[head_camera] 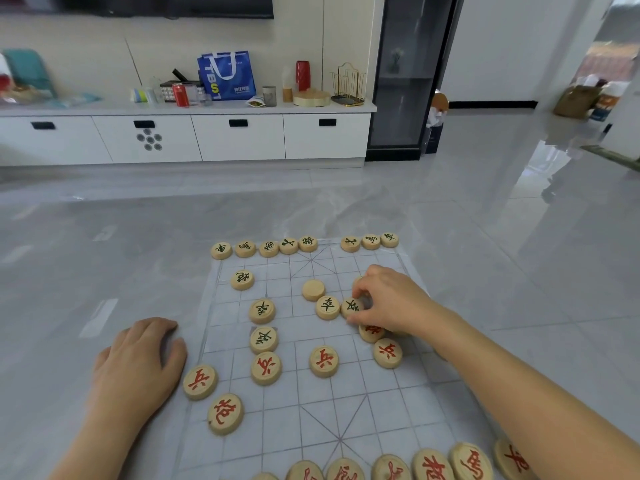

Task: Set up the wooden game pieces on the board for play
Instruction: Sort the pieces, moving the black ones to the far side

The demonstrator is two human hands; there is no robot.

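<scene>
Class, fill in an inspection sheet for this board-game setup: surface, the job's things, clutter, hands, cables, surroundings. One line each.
Surface: glossy grey floor, with a translucent gridded board laid on it.
Job's things: black-marked far row with one gap; red-marked near row partly out of frame; other pieces scattered mid-board, including one blank piece lying face down.
Clutter: nothing seen.
Hands: right hand pinches a black-marked piece; left hand rests on the floor beside the board.
Cables: nothing seen.
Surroundings: white cabinet carrying a blue bag and a red can.
</scene>
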